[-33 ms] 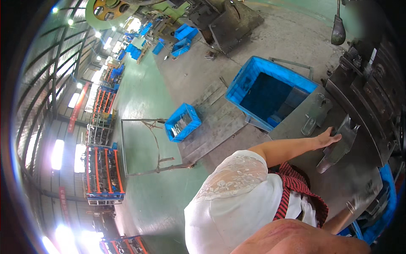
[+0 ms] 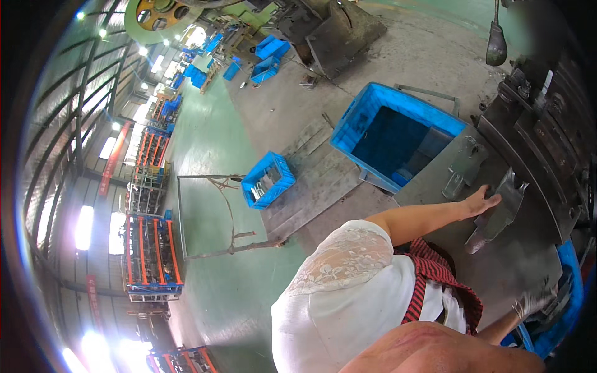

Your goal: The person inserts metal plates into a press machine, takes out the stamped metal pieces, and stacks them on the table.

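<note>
On the grey metal worktable [image 2: 429, 189], a long bent sheet-metal bracket [image 2: 507, 208] lies beside the dark press. My left hand [image 2: 480, 202] has its fingers closed on the bracket's near-left edge. Farther off on the same table is a second shiny metal piece [image 2: 466, 165]. My right hand [image 2: 530, 304], smeared by motion, reaches past the table's edge to the blue bin [image 2: 575, 273] at the lower right. Dark metal parts [image 2: 555, 308] lie in that bin beside the hand. Whether the right fingers touch or hold one cannot be made out.
Dark press machinery [image 2: 535, 130] borders the table on the right. A large blue crate [image 2: 351, 133] with flat pieces inside stands beyond the table's left end. A smaller blue crate [image 2: 289, 180] with metal parts and a thin metal frame [image 2: 214, 253] are on the floor at left.
My right hand has moved rightward, from the table's near edge to over the parts in the blue bin. My left hand and the bracket have hardly shifted.
</note>
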`<action>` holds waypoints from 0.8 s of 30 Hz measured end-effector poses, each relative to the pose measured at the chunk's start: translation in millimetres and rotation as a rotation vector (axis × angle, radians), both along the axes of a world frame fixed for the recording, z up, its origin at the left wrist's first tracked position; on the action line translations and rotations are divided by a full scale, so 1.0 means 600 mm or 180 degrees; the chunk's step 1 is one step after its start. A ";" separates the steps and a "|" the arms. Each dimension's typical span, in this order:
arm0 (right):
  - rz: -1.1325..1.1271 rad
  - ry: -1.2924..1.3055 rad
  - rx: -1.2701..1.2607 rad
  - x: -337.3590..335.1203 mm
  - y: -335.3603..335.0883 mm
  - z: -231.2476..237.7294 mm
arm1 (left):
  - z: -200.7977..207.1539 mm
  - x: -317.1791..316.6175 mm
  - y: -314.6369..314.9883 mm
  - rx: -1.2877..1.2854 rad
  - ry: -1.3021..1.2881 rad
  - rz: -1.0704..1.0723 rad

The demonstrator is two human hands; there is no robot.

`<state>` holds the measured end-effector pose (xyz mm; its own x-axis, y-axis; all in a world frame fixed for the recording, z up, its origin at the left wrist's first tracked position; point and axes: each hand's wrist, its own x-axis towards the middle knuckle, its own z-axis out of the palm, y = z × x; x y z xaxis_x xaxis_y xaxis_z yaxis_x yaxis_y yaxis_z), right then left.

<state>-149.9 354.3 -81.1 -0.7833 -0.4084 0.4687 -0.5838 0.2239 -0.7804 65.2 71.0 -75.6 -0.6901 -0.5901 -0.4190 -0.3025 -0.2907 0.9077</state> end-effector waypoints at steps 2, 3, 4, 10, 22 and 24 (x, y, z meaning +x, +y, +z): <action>-0.1673 0.2433 0.3493 -0.100 0.131 -0.068 | -0.026 0.001 -0.014 -0.1744 0.0247 0.0475; -0.2041 0.0646 0.4031 -0.132 0.186 -0.113 | -0.007 0.004 -0.028 -0.2311 0.0128 0.0448; -0.1628 -0.0177 0.2944 -0.143 0.219 -0.142 | 0.023 0.030 -0.057 -0.2909 -0.0041 0.0515; -0.0954 -0.0394 0.1971 -0.170 0.214 -0.220 | -0.063 0.128 -0.197 -0.1985 -0.2010 0.1204; -0.1134 -0.0454 0.1700 -0.175 0.256 -0.229 | -0.051 0.094 -0.216 -0.1243 -0.2006 0.0307; -0.1117 -0.0439 0.1948 -0.158 0.189 -0.178 | -0.060 0.126 -0.227 -0.1204 -0.1895 0.0253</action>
<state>-244.4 467.9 -187.8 -0.9521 -0.2796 0.1237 -0.3024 0.8012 -0.5164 141.0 -65.1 -111.4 -0.3563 -0.8087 -0.4680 -0.7697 -0.0299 0.6377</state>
